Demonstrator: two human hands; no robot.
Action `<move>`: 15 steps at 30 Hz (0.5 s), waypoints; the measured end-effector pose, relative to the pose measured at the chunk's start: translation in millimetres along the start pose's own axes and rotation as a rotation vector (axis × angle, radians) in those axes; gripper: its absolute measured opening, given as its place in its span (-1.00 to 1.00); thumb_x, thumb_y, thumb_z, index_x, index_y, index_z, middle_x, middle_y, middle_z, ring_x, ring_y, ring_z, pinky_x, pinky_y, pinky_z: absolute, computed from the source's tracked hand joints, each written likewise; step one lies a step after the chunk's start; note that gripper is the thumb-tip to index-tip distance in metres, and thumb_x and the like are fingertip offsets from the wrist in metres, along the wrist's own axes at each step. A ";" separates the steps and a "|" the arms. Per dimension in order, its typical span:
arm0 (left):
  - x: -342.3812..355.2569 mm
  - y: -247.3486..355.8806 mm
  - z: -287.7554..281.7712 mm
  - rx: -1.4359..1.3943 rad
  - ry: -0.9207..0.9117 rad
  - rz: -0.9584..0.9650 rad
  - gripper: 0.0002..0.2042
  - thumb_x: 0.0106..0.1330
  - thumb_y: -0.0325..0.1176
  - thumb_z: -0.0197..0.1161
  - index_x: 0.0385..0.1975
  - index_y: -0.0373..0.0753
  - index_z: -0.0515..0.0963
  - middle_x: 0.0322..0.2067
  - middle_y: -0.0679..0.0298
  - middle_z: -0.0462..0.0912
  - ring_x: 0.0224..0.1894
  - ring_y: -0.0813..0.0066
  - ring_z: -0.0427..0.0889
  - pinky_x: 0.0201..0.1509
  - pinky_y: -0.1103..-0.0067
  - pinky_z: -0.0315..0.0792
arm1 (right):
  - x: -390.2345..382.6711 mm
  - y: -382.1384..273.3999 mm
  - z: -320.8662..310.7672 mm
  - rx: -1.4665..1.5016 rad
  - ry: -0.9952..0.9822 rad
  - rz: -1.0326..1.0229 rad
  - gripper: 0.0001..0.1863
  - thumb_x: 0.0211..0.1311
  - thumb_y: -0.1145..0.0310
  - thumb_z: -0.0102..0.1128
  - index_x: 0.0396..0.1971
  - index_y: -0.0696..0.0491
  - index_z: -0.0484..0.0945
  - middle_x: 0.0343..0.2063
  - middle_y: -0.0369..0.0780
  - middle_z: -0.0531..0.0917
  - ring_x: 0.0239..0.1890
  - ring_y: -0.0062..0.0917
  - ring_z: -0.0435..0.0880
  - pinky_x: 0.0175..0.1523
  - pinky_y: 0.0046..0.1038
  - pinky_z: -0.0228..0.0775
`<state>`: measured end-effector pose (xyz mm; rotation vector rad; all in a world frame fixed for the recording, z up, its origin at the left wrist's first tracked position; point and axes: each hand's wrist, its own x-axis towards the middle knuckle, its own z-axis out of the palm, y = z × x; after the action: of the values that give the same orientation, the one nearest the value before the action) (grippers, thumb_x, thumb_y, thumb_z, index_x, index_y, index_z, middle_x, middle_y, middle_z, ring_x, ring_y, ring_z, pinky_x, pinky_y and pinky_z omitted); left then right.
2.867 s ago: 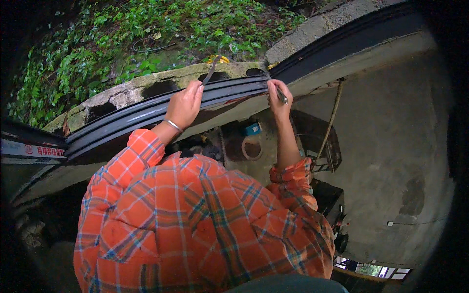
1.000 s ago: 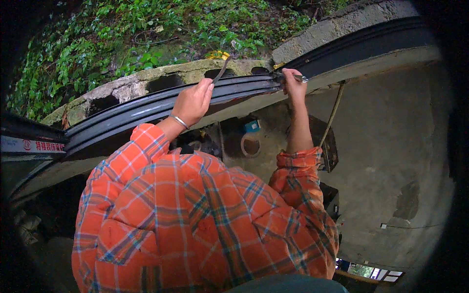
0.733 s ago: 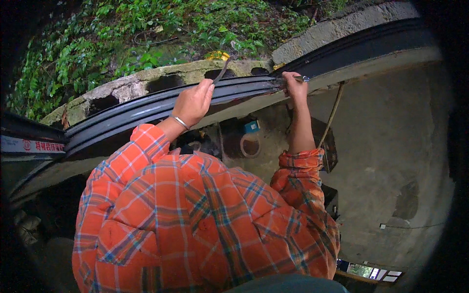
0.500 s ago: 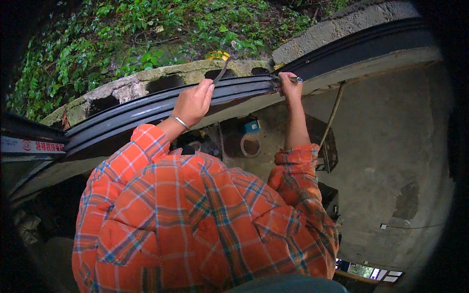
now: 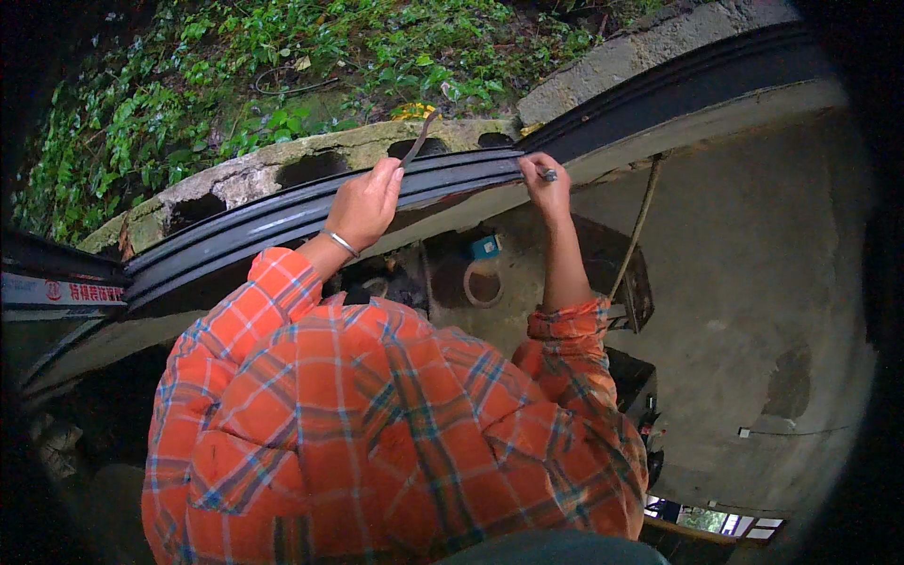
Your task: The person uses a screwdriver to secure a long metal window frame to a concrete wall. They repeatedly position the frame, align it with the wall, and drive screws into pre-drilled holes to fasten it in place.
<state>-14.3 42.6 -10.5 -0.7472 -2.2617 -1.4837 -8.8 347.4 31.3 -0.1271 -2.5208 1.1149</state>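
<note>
My left hand, with a silver bangle at the wrist, is closed on a thin, bent dark strip that sticks up past the grey grooved rail. My right hand grips a short metal tool at the rail's right end, beside the joint with a darker rail section; the tool's far tip is hard to make out. My orange plaid sleeves and shirt fill the lower middle.
A cracked concrete ledge with dark holes backs the rail, with wet plants beyond. Below are a concrete floor, a blue box, a hose-like pole and dark objects. A signed panel is at left.
My right hand has moved slightly down and left since half a second ago, the tool still in it. My left hand has shifted a little left with the strip.
</note>
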 end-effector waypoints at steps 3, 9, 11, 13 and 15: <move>-0.9 -4.3 -0.5 0.039 -0.019 -0.020 -0.84 0.24 -0.31 -0.08 -0.30 -0.24 0.33 -0.60 0.01 0.49 -0.52 0.01 0.47 -0.49 0.26 0.32 | -1.0 -9.4 -15.6 0.081 -0.042 0.267 -0.79 0.03 0.27 0.15 -0.49 0.12 0.52 -0.69 -0.37 0.48 -0.65 -0.74 0.39 -0.58 -0.64 0.19; -0.3 -2.4 -1.6 0.047 -0.041 -0.030 -0.84 0.24 -0.31 -0.07 -0.29 -0.24 0.34 -0.60 0.02 0.49 -0.52 0.01 0.47 -0.49 0.27 0.32 | -12.2 -69.8 6.8 0.229 -0.110 0.199 -0.74 0.04 0.19 0.13 -0.44 0.10 0.49 -0.73 -0.36 0.44 -0.79 -0.74 0.31 -0.73 -0.63 0.08; -1.2 -2.9 -0.7 0.026 0.008 -0.008 -0.84 0.24 -0.31 -0.06 -0.29 -0.25 0.34 -0.59 0.02 0.49 -0.51 0.01 0.48 -0.49 0.27 0.33 | -13.7 -80.4 8.3 0.431 -0.202 0.399 -0.75 0.04 0.16 0.12 -0.46 0.06 0.48 -0.75 -0.33 0.45 -0.82 -0.69 0.31 -0.76 -0.59 0.08; -1.4 -7.1 0.9 -0.003 0.068 0.004 -0.84 0.23 -0.32 -0.04 -0.29 -0.26 0.36 -0.58 0.01 0.50 -0.51 0.02 0.48 -0.49 0.29 0.34 | -10.4 -61.7 14.4 0.336 -0.296 0.423 -0.74 0.03 0.15 0.11 -0.46 0.05 0.48 -0.76 -0.33 0.44 -0.83 -0.67 0.30 -0.76 -0.59 0.09; -2.4 -3.9 -0.3 -0.029 0.040 -0.022 -0.84 0.23 -0.32 -0.04 -0.30 -0.27 0.36 -0.58 0.01 0.50 -0.51 0.02 0.49 -0.49 0.30 0.34 | -6.2 -34.9 8.2 0.373 -0.263 0.518 -0.78 0.01 0.19 0.12 -0.48 0.05 0.50 -0.75 -0.31 0.47 -0.80 -0.66 0.36 -0.73 -0.58 0.12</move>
<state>-14.6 40.5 -14.6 -0.6969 -2.2301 -1.5308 -3.7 316.5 49.8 -0.5902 -2.5112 1.8935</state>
